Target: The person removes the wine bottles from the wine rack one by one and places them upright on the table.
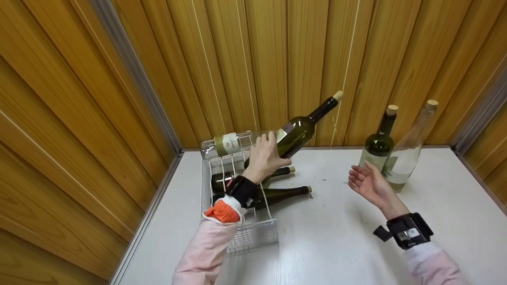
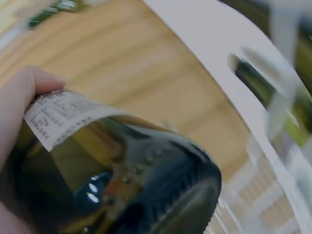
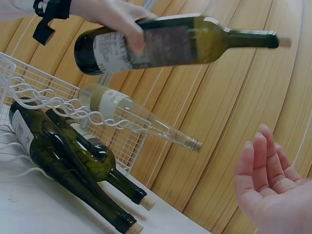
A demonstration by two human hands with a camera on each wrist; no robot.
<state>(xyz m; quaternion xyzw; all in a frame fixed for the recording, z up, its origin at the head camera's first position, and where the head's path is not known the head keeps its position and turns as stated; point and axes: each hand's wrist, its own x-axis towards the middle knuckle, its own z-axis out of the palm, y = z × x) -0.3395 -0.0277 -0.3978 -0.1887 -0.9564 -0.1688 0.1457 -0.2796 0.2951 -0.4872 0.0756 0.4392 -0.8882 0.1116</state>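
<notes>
My left hand [image 1: 264,157] grips a corked dark green wine bottle [image 1: 300,134] by its body, tilted with the neck up to the right, above a white wire rack [image 1: 253,233]. In the left wrist view, the bottle's base [image 2: 190,195] points away from the hand. A clear bottle [image 3: 141,117] with a cream label lies on the rack, and two green bottles [image 3: 63,170] lie lower, their corked necks sticking out. My right hand [image 1: 370,186] holds nothing, its fingers loosely bent, in front of an upright green bottle [image 1: 378,144].
An upright clear corked bottle [image 1: 410,146] stands beside the upright green one at the right. Wood-patterned panels [image 1: 245,59] wall in the white table [image 1: 317,237] at the back and sides.
</notes>
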